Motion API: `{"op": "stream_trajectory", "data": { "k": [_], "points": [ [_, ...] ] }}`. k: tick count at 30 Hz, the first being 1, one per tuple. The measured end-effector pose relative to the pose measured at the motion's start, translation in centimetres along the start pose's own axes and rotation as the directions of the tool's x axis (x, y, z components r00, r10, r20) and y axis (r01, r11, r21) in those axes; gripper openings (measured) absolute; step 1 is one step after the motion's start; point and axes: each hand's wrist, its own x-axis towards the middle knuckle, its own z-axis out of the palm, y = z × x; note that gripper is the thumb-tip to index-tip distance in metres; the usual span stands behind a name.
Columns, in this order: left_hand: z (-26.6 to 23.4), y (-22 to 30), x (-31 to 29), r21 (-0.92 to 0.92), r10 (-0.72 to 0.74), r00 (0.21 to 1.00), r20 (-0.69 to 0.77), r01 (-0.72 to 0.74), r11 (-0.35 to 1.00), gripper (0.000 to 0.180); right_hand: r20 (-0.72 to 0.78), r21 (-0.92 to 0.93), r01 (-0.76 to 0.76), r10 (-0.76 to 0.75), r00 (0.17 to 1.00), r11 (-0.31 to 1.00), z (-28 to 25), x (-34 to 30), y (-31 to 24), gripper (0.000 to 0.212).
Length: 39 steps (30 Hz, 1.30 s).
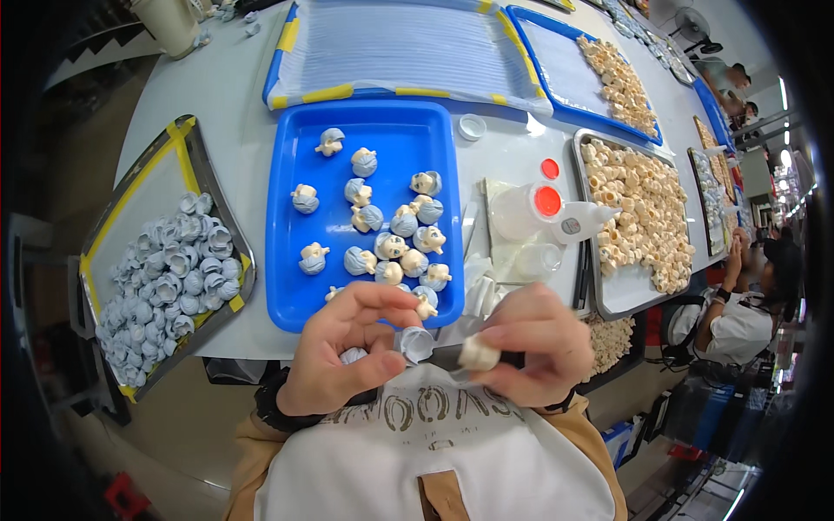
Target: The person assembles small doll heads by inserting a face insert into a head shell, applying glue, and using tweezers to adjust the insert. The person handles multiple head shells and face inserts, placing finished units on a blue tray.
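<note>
My left hand pinches a hollow grey-blue doll hair shell between thumb and fingers, its open side showing. Another grey-blue piece is tucked against the palm of that hand. In my right hand, a cream doll head is gripped by the fingertips, slightly blurred, a short gap from the shell. Just beyond both hands lies a blue tray with several assembled doll heads wearing grey-blue hair.
At left, a yellow-taped tray holds a heap of hair shells. On the right, a metal tray carries many cream heads. Between stand plastic bottles and a small clear cup. Behind is a taped, lined tray.
</note>
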Motion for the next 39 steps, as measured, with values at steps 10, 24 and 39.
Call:
{"op": "stream_trajectory", "data": {
  "k": [10, 24, 39],
  "points": [
    [-0.4, -0.1, -0.4, 0.062, -0.045, 0.999, 0.023, 0.043, 0.997, 0.038, 0.174, -0.151, 0.045, -0.019, 0.985, 0.987, 1.5, 0.6, -0.1, 0.032],
    [0.3, 0.8, -0.4, 0.355, 0.044, 0.999, 0.008, -0.044, 0.934, 0.026, 0.253, -0.332, 0.147, -0.062, 0.965, 0.932, 0.9, 0.5, -0.6, 0.027],
    [0.1, 0.2, -0.3, 0.152, 0.093, 0.996, 0.02, -0.094, 0.984, 0.023, 0.185, -0.142, 0.119, -0.092, 0.978, 0.983, 1.0, 0.3, 0.6, 0.029]
  ]
}}
